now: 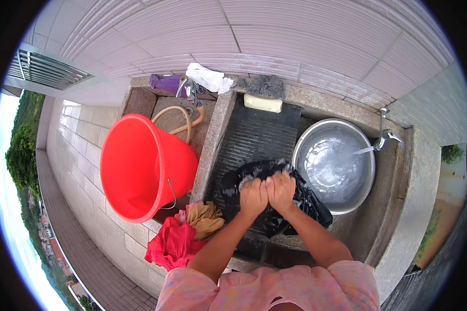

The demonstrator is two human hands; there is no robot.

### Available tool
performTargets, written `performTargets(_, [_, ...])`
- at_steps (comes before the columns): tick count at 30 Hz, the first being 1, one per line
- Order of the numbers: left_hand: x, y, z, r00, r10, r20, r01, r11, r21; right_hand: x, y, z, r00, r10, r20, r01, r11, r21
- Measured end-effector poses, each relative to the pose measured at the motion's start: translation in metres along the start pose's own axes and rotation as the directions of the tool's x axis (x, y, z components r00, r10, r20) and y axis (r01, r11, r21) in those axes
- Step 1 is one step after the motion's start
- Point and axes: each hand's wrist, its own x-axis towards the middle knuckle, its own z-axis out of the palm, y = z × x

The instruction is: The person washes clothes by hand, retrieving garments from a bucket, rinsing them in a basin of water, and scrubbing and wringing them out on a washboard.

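Side by side, my left hand (253, 197) and my right hand (281, 189) are closed on a wet black cloth (307, 202). Suds show on the fabric around my knuckles. The cloth lies bunched on the lower part of a dark ridged washboard slab (260, 128), and its right end hangs off the slab's edge near a metal basin (333, 167). A pale bar of soap (262, 103) rests at the top of the slab. Water runs from a tap (382, 140) into the basin, which holds clear water. My fingertips are hidden in the cloth.
A red bucket (130, 167) leans tilted over the left sink compartment, near a beige hose (197, 116). Red cloth (175, 245) and tan cloth (206, 219) lie at the front left edge. White cloth (208, 77), purple cloth (165, 82) and a grey scrubber (266, 86) line the back ledge.
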Motion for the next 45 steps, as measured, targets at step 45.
performTargets(45, [0.066,-0.005,0.015,0.922,-0.361,0.14,0.265,0.851,0.453,0.056,0.012,0.013,0.978,0.196,0.075,-0.169,0.948,-0.27])
